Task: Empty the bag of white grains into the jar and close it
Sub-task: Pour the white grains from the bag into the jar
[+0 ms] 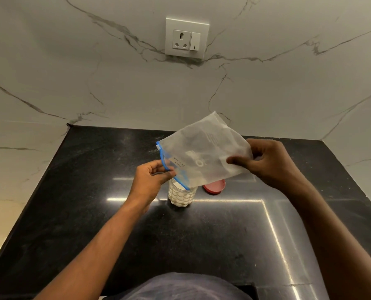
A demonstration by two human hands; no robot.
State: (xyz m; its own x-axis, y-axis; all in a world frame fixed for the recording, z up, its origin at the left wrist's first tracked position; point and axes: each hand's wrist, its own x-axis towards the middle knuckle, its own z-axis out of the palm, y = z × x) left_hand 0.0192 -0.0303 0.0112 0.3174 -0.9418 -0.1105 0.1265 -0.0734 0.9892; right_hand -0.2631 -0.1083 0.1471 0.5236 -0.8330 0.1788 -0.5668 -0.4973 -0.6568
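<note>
Setting: a glossy black stone counter (93, 213) is seen from above, backed by a white marble-veined wall (72, 72) that carries a white socket and switch plate (187, 37).
Bag: a clear zip bag (204, 156) with a blue seal strip is held in the air above the counter, tilted so that its blue-edged mouth points down and to the left, over the jar; faint printed lettering is seen on its side, too blurred to be read.
Left hand: the left hand (151, 180) is closed in a pinch on the blue mouth edge of the bag, just above the jar's rim.
Right hand: the right hand (271, 163) is closed on the raised bottom corner of the bag, thumb on the near face, held higher than the left.
Jar: a clear plastic jar (181, 195) with a scaled texture stands upright on the counter beneath the bag's mouth; it is uncapped and filled with white grains nearly to the top.
Lid: a red round lid (214, 188) lies flat on the counter just to the right of the jar, partly hidden behind the bag.
Person: bare forearms and a dark grey garment (180, 286) are seen at the lower edge.
</note>
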